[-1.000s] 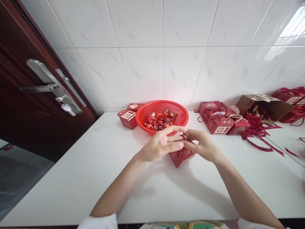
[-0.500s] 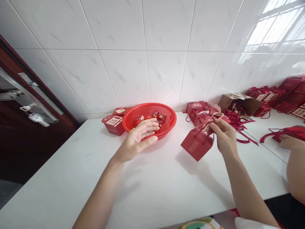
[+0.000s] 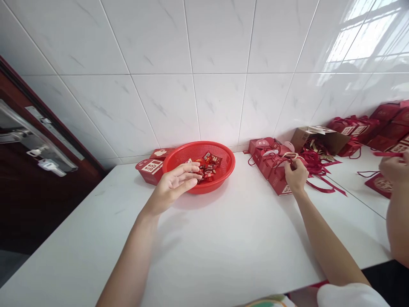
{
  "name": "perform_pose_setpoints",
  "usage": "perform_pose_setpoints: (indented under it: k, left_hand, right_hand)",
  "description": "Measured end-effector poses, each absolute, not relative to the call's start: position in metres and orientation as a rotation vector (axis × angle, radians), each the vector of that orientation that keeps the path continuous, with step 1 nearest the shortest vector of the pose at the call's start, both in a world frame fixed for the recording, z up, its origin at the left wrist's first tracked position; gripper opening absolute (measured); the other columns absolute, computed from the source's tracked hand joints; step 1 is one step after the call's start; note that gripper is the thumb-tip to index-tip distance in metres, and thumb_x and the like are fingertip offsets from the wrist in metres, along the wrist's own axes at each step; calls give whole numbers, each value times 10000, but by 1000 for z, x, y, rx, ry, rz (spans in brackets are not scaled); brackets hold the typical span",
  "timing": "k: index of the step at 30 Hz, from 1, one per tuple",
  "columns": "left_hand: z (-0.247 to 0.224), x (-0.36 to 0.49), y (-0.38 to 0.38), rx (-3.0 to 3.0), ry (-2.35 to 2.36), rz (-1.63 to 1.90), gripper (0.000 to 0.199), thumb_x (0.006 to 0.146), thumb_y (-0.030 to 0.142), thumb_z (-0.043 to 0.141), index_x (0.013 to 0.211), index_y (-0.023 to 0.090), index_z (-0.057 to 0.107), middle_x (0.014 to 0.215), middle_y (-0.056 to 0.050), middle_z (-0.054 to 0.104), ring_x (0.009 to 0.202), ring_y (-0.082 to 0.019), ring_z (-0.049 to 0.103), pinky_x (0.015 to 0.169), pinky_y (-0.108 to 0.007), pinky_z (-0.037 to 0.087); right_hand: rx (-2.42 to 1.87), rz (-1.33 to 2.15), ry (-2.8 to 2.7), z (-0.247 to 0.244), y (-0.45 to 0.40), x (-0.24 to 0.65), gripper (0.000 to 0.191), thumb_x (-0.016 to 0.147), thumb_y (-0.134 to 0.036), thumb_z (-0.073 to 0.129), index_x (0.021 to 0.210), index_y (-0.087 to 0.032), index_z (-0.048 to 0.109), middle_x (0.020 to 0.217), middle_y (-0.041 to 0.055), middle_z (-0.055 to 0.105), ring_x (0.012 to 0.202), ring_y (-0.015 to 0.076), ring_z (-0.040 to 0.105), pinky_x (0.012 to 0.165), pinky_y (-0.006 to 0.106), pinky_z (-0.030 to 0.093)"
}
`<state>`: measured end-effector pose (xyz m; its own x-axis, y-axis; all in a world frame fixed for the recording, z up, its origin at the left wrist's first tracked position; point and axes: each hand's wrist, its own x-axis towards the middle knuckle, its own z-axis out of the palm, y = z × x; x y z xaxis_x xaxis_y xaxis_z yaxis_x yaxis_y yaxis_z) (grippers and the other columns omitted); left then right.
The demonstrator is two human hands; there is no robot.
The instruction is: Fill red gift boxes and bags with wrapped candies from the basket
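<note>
My left hand (image 3: 172, 185) is held in the air at the near left rim of a red plastic basket (image 3: 228, 172), fingers apart and nothing in them. Small red-wrapped candies (image 3: 209, 170) lie inside, partly hidden by my fingers. On the right, my right hand (image 3: 296, 174) pinches the cord handle of a red gift box (image 3: 280, 184). That box is upright at the near end of a row of similar red boxes (image 3: 264, 154), close against them. Whether its base rests fully on the table I cannot tell.
Two red boxes (image 3: 150, 169) stand left of the basket. Behind my right hand, a cardboard carton (image 3: 335, 143) and dark red ribbons (image 3: 315, 160) lie. A co-worker's hand (image 3: 394, 168) holds a ribbon above another box (image 3: 380, 184) at far right. White tiles line the back.
My right hand has carried the gift box from the open tabletop back and right to the row. My left hand has shifted slightly left. The co-worker's hand has lifted a ribbon.
</note>
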<state>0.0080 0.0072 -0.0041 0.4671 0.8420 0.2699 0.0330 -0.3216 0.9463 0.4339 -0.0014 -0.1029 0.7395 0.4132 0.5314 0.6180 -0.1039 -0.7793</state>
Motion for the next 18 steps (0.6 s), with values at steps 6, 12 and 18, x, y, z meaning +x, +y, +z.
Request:
perform_pose_setpoints:
  k: [6, 12, 18]
  left_hand:
    - [-3, 7, 8, 1727, 770, 988, 334, 806, 412, 772, 1065, 211, 713, 1387, -116, 599, 1057, -278, 690, 961, -445, 576]
    - [-2, 5, 7, 1739, 772, 980, 329, 812, 413, 765, 1061, 206, 710, 1379, -125, 600, 1039, -270, 695, 949, -436, 584]
    - [-1, 1, 9, 1732, 785, 997, 326, 802, 408, 778, 1060, 217, 719, 1373, -112, 609, 1039, -274, 696, 964, -446, 567]
  right_hand:
    - [-1786, -318, -881, -109, -1, 432, 238, 746, -425, 516, 798, -209, 601, 691, 79, 660, 641, 241, 562, 672, 369, 435]
    - [-1733, -329, -848, -108, -1, 427, 202, 742, -411, 526, 769, -217, 573, 698, 71, 662, 626, 227, 550, 680, 372, 443]
    - [-1810, -303, -824, -104, 1, 421, 190, 753, -392, 511, 773, -215, 576, 674, 72, 639, 616, 239, 539, 691, 388, 435]
